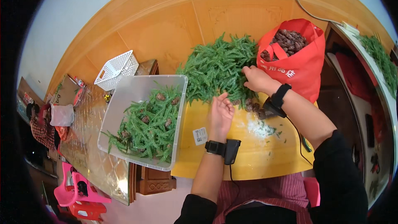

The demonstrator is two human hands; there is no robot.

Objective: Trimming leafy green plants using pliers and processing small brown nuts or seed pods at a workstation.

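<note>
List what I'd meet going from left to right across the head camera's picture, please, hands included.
White plastic bag → clear plastic tub → white label → left hand → right hand → red bag → green sprigs at the far right.

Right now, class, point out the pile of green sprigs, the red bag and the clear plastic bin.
Pile of green sprigs (219, 65), head view: leafy middle.
Red bag (302, 79), head view: front side.
Clear plastic bin (141, 89), head view: bare inner wall.
</note>
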